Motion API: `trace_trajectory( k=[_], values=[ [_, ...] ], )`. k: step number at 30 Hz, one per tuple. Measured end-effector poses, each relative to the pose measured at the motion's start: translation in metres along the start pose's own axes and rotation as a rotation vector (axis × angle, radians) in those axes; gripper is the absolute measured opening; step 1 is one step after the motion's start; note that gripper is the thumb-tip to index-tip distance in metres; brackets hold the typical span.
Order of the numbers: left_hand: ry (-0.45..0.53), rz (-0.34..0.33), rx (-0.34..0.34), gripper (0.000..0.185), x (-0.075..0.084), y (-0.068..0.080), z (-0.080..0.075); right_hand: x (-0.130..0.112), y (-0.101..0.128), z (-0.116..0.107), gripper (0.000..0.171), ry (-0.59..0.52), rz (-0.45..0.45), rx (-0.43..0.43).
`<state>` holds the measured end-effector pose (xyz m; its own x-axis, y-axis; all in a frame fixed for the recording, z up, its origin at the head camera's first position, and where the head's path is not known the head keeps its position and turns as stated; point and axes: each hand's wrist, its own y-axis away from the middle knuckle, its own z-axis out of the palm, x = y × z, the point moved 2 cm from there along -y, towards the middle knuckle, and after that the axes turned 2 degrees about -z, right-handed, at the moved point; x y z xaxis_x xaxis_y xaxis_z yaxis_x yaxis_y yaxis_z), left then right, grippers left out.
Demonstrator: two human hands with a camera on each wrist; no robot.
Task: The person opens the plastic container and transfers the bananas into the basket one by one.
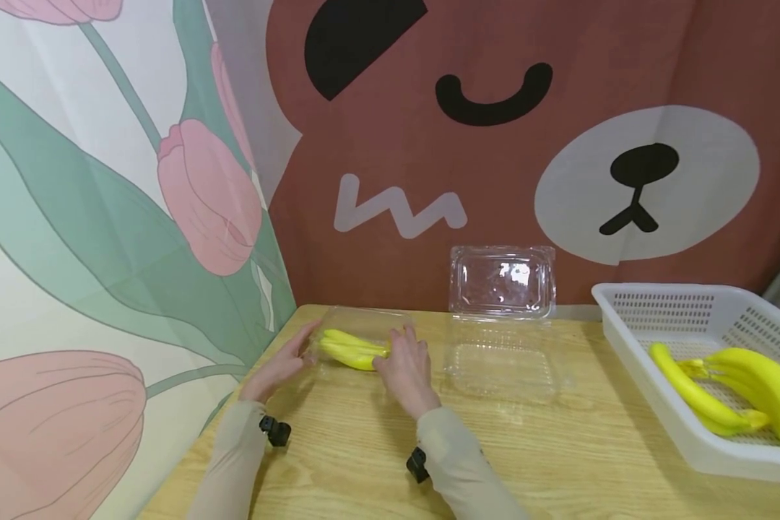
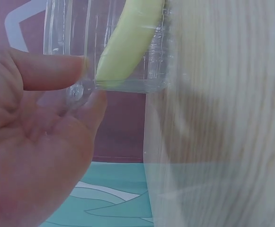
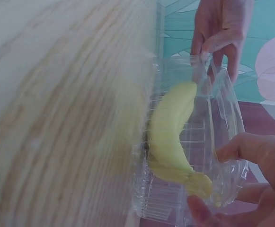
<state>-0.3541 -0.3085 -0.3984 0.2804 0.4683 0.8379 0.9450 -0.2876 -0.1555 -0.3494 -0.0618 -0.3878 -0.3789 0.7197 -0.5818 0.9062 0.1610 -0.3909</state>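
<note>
A clear plastic clamshell box (image 1: 372,315) lies on the table at the left, with a bunch of yellow bananas (image 1: 347,351) inside and its lid over them. My left hand (image 1: 287,367) pinches the box's left end; in the left wrist view the thumb (image 2: 52,72) presses the rim from one side and a finger from the other. At the opposite end, my right hand (image 1: 408,370) grips the box beside the banana stems. The right wrist view shows its fingers (image 3: 243,147) spread over the lid edge and the corner near the stem (image 3: 199,183).
A second clear clamshell box (image 1: 502,368) stands with its lid raised, right of my right hand. Further right, a white perforated basket (image 1: 650,415) holds more bananas (image 1: 754,379). A curtain with a bear print (image 1: 390,274) hangs behind the wooden table (image 1: 338,462).
</note>
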Motion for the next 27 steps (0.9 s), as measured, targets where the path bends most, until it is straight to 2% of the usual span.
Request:
trace_trajectory(
  k=[2,8,11,15,17,20,24,27],
  values=[
    [0.028,0.015,-0.017,0.079,0.000,0.000,0.000,0.000,0.000,-0.002,0.053,0.004,0.000,-0.002],
    [0.106,0.051,-0.073,0.083,-0.004,0.000,-0.003,-0.001,-0.002,-0.010,0.024,-0.052,-0.016,-0.028],
    [0.132,0.061,-0.088,0.082,-0.006,0.001,-0.004,0.000,-0.004,-0.018,0.029,-0.117,0.018,-0.023],
    [0.175,0.073,-0.100,0.085,-0.008,0.003,-0.007,0.004,-0.007,-0.028,0.046,-0.181,0.068,-0.008],
    [0.179,0.075,-0.103,0.087,-0.009,0.004,-0.008,0.004,-0.007,-0.030,0.052,-0.182,0.070,-0.021],
    [0.172,0.063,-0.101,0.089,-0.011,0.004,-0.009,0.003,-0.007,-0.031,0.052,-0.166,0.054,-0.036],
    [0.122,0.062,-0.103,0.084,-0.009,0.002,-0.007,0.003,-0.008,-0.032,0.050,-0.159,0.052,-0.021],
    [0.040,0.026,-0.094,0.074,-0.006,0.001,-0.006,0.005,-0.009,-0.031,0.055,-0.154,0.057,-0.010]
  ],
)
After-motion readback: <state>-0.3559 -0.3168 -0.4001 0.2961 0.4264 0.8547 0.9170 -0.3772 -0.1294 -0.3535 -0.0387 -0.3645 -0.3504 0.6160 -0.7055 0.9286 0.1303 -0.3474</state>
